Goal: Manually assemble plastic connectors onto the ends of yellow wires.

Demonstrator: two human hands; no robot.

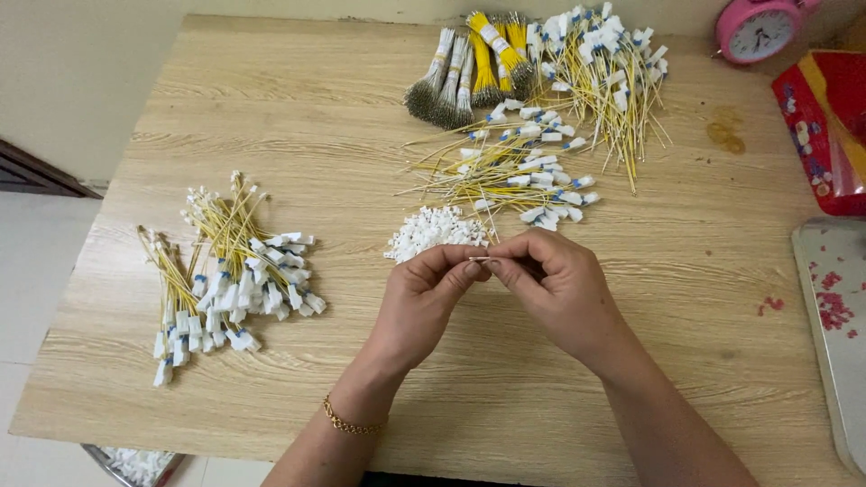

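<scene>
Bench [298,108]: pale wood-grain top, fills the frame.

Loose yellow wires with white connectors [532,167]: spread at upper centre, bound bundles [478,63] behind them.

Finished wires [230,271]: two fanned groups at left, white ends toward the near edge.

White connector housings [433,230]: small heap at centre, just above the hands.

Left hand [419,302] and right hand [559,289]: both closed in fingertip pinches on one thin wire end [479,260], centre frame, thin, pale and short; housing not discernible.

Risk: the fine end could bend or slip if pinched off-line; a wrist could scatter the heap.
</scene>
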